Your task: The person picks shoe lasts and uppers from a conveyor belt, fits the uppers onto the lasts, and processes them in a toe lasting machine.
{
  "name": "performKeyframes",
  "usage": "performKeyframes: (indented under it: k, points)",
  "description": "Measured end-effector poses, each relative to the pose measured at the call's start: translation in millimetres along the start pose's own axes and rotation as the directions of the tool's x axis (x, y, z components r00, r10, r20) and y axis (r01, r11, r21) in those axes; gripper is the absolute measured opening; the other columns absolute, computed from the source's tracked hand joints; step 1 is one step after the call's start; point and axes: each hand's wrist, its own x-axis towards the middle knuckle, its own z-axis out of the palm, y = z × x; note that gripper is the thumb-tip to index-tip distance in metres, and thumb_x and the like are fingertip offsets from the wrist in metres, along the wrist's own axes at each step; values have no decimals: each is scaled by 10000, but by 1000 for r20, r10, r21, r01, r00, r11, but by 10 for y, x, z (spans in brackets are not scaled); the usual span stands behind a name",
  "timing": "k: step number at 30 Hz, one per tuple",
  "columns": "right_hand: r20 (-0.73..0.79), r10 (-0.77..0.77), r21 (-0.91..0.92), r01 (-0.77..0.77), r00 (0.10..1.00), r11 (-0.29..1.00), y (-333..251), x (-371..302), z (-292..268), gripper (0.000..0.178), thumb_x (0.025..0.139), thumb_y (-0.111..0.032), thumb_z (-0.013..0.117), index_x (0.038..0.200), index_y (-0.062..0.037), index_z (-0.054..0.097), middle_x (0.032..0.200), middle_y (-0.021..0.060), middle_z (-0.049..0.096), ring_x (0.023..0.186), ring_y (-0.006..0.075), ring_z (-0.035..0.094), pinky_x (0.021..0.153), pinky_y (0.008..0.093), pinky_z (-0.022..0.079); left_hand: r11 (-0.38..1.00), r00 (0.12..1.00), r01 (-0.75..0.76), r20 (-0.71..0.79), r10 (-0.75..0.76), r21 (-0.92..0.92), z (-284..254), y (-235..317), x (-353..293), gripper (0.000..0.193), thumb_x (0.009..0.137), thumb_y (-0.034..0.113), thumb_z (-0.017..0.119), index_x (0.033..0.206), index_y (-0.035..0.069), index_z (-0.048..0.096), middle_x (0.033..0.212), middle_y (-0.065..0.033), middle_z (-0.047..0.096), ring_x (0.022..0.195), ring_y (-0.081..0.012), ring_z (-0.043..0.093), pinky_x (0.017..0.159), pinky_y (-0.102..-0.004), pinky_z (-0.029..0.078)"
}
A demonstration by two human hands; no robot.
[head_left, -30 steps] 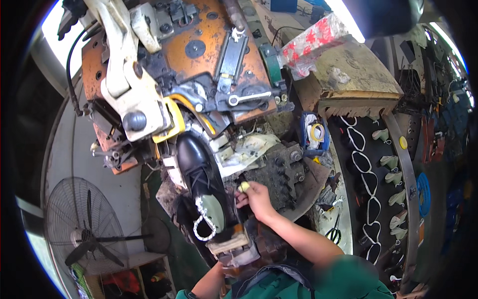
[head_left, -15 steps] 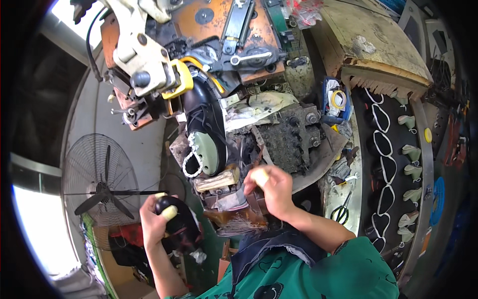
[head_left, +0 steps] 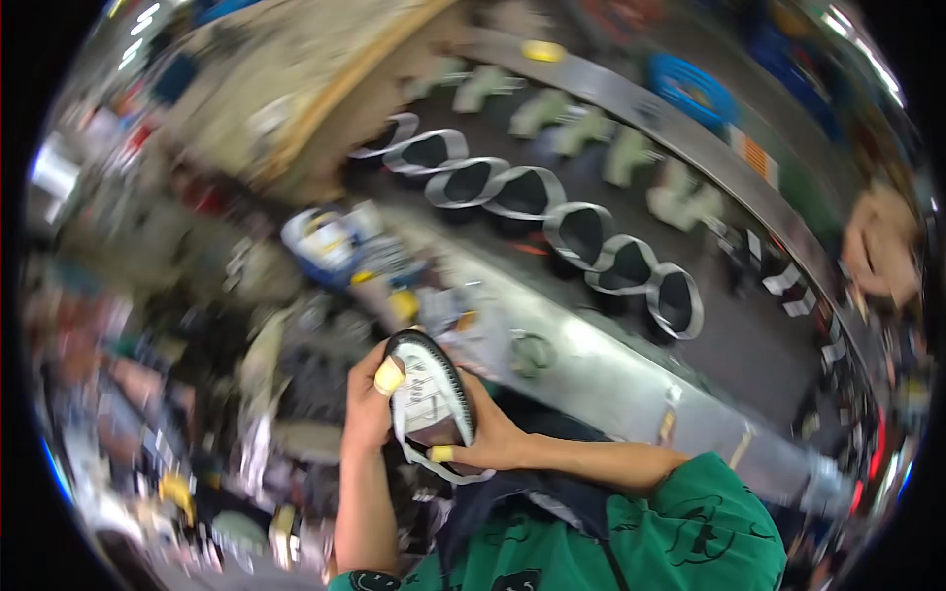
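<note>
Both my hands hold a shoe upper [head_left: 429, 389] in front of my body, its pale underside facing up and ringed by a dark gathered edge. Faint marks show on that white underside. My left hand [head_left: 369, 404] closes on its left side, the yellow-covered thumb resting near the rim. At the lower right side, my right hand [head_left: 493, 428] grips it, and yellow covering shows on a digit there too. A white strap [head_left: 448, 474] loops from the end nearest me. The shoe's far side and several fingers are hidden.
A dark conveyor belt [head_left: 719, 364] carries white loops [head_left: 581, 236] around dark pieces and grey-green foot-shaped pieces [head_left: 537, 111]. Along its near side runs a metal ledge [head_left: 581, 345] with scissors [head_left: 532, 352]. A blue bin [head_left: 317, 246] stands beyond my hands; blurred machinery fills the left.
The view has swung right, from the machine with its clamped black shoe toward the conveyor. My left hand, earlier holding a dark shoe at the left, and my right hand have come together on the shoe upper.
</note>
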Motion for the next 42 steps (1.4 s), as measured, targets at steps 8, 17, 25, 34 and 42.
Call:
performKeyframes:
  k: [8, 17, 25, 34, 42]
  points:
    - [-592, 52, -222, -224, 804, 949, 1035, -881, -2543, 961, 780, -314, 728, 1471, 3, 140, 1490, 232, 216, 1400, 354, 233, 1131, 442, 242, 962, 862, -23, 494, -119, 272, 2558, -1371, 1845, 456, 816, 2, 676, 1237, -87, 527, 1011, -101, 662, 893, -124, 623, 793, -255, 502]
    - [-943, -42, 230, -738, -330, 635, 2009, -1922, -6215, 722, 809, -329, 712, 1282, 115, 393, 1261, 340, 487, 1189, 453, 485, 1008, 447, 413, 972, 726, -99, 683, -77, 215, 5492, -2093, 3194, 472, 818, -70, 645, 1260, -129, 491, 1100, -136, 641, 956, -144, 614, 823, -253, 495]
    - [-938, 25, 303, -787, -344, 537, 1945, -1833, -7267, 408, 865, -215, 595, 1090, 119, 526, 918, 308, 648, 858, 491, 632, 788, 499, 524, 965, 813, -131, 582, -25, 225, 6697, -3019, 3845, 413, 823, 15, 665, 1210, -59, 540, 1064, -160, 651, 977, -189, 623, 832, -291, 486]
    - [-685, 188, -533, -660, 704, 529, 1358, -1503, -4737, 369, 813, -234, 639, 1130, -47, 612, 896, 178, 646, 917, 353, 597, 855, 453, 444, 352, 730, -683, 587, 349, 641, 6106, -3888, 4204, 624, 753, 32, 694, 1304, -33, 409, 1147, -263, 590, 1042, -447, 565, 927, -465, 442]
    - [-754, -119, -536, -499, 646, 681, 847, -1517, -4134, 289, 753, 1, 583, 1041, 10, 599, 906, 168, 597, 863, 338, 555, 806, 423, 411, 825, 776, 343, 360, -519, 450, 5049, -3092, 4186, 503, 748, -50, 615, 1245, -15, 542, 1112, -115, 629, 985, -195, 611, 832, -327, 495]
